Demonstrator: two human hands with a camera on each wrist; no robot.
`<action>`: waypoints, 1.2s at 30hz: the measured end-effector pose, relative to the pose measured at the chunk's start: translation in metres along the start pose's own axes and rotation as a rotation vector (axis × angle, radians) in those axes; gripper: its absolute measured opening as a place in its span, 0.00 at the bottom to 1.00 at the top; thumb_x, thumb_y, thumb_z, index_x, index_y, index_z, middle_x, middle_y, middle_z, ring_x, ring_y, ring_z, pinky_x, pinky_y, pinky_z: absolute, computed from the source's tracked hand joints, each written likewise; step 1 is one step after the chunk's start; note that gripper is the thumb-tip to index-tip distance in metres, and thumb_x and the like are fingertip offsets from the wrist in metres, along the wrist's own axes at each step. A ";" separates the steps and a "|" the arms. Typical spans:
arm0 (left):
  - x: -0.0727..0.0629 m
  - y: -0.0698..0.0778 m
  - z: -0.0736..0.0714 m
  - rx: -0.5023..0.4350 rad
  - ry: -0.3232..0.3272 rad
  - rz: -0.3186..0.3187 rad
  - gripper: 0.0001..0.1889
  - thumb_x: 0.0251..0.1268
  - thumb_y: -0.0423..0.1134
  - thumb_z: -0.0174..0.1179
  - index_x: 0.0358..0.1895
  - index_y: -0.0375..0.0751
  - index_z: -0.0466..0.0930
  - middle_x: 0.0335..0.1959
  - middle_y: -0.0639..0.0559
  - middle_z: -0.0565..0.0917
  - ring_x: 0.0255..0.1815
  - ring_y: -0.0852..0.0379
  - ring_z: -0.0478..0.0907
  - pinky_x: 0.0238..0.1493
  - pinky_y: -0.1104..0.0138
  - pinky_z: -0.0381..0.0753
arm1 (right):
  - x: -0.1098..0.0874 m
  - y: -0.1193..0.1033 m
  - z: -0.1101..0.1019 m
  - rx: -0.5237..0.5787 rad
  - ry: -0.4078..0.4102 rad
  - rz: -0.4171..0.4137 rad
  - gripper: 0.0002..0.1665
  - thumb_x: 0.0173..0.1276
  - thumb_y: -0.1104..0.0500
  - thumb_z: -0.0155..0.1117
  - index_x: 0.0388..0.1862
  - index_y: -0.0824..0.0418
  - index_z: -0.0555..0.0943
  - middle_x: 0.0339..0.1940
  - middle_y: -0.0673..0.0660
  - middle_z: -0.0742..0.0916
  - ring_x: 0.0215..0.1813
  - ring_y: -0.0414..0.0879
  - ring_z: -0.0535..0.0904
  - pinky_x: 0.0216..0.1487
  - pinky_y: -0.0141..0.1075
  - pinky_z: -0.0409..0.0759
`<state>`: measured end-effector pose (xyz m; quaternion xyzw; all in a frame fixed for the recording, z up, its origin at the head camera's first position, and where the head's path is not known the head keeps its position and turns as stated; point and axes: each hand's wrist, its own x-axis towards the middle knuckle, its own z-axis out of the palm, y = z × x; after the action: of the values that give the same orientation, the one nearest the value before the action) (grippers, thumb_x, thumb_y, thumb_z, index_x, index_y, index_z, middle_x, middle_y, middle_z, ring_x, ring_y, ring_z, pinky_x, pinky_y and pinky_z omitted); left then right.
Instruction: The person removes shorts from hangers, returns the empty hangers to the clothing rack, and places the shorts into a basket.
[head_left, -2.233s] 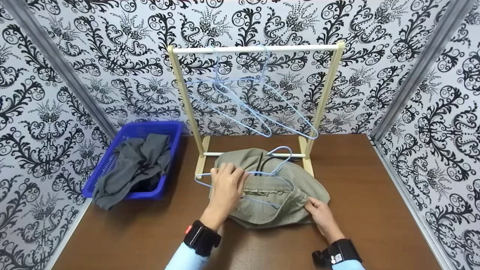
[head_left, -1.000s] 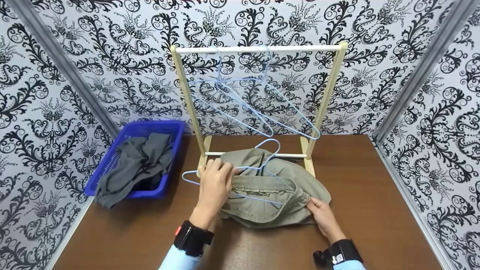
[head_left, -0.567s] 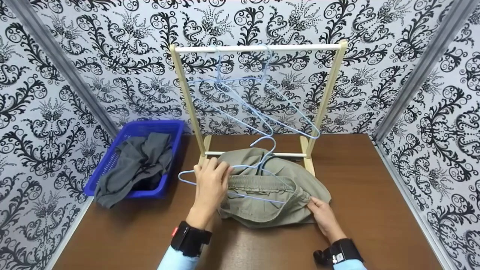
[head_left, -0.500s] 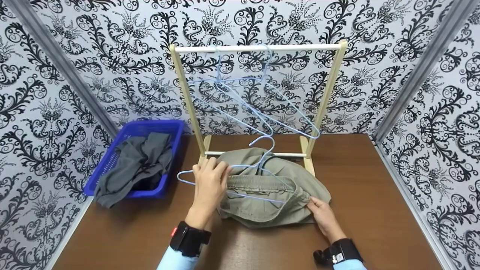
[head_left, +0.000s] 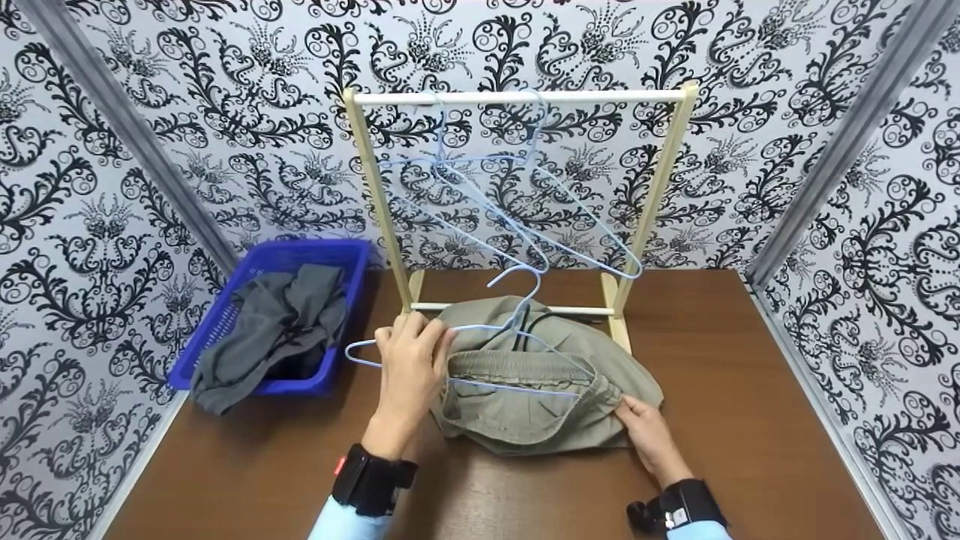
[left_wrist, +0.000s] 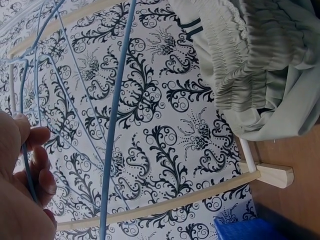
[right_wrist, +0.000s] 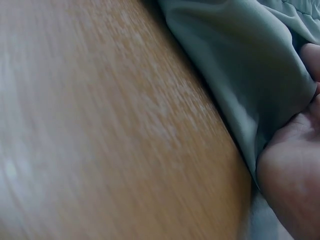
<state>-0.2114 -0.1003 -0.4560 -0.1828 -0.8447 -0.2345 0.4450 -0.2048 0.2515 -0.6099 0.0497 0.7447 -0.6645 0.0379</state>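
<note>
Olive-green elastic-waist trousers (head_left: 517, 420) lie bunched on the table, their waist opening facing up and toward me. My left hand (head_left: 409, 367) grips the left shoulder of a light-blue wire hanger (head_left: 480, 327). The hanger's right part reaches into the waistband, and its hook points up and left. In the left wrist view my curled fingers (left_wrist: 40, 167) wrap the hanger's wire. At the right end of the waistband, my right hand (head_left: 645, 431) pinches the fabric between thumb and fingers; the right wrist view shows the cloth (right_wrist: 250, 60) bunched against that hand.
Behind the trousers stands a wooden rack (head_left: 664, 187) with a white top rail (head_left: 487, 97); two light-blue hangers (head_left: 585, 210) hang from it. At the left, a blue basket (head_left: 266, 255) holds dark grey clothing (head_left: 277, 322) draped over its front edge. Patterned walls enclose the brown table (head_left: 712, 360).
My left hand has moved left with the hanger, drawing its hook leftward and slightly up while its right part stays inside the waistband. The right hand keeps its hold on the waistband.
</note>
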 end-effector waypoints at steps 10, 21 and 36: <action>0.005 -0.001 -0.009 0.012 0.020 0.007 0.12 0.70 0.42 0.65 0.29 0.41 0.76 0.28 0.48 0.73 0.34 0.45 0.71 0.42 0.49 0.62 | -0.002 -0.002 0.001 0.006 0.020 0.001 0.23 0.81 0.65 0.53 0.66 0.80 0.74 0.64 0.69 0.83 0.53 0.28 0.78 0.58 0.22 0.72; 0.010 -0.005 -0.018 0.020 0.025 -0.012 0.12 0.72 0.43 0.63 0.30 0.41 0.77 0.29 0.47 0.74 0.35 0.45 0.71 0.43 0.49 0.62 | -0.001 -0.012 -0.006 -0.193 0.099 -0.035 0.19 0.78 0.63 0.58 0.58 0.76 0.82 0.56 0.63 0.88 0.53 0.35 0.79 0.55 0.24 0.72; 0.018 -0.001 -0.022 -0.005 0.046 -0.009 0.15 0.74 0.44 0.61 0.29 0.40 0.76 0.28 0.47 0.74 0.34 0.44 0.71 0.43 0.49 0.62 | -0.006 -0.031 -0.026 -0.350 0.154 -0.083 0.11 0.75 0.63 0.63 0.45 0.69 0.88 0.44 0.59 0.90 0.45 0.40 0.80 0.48 0.29 0.75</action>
<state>-0.2073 -0.1116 -0.4308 -0.1746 -0.8346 -0.2429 0.4626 -0.2027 0.2735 -0.5757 0.0624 0.8510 -0.5199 -0.0387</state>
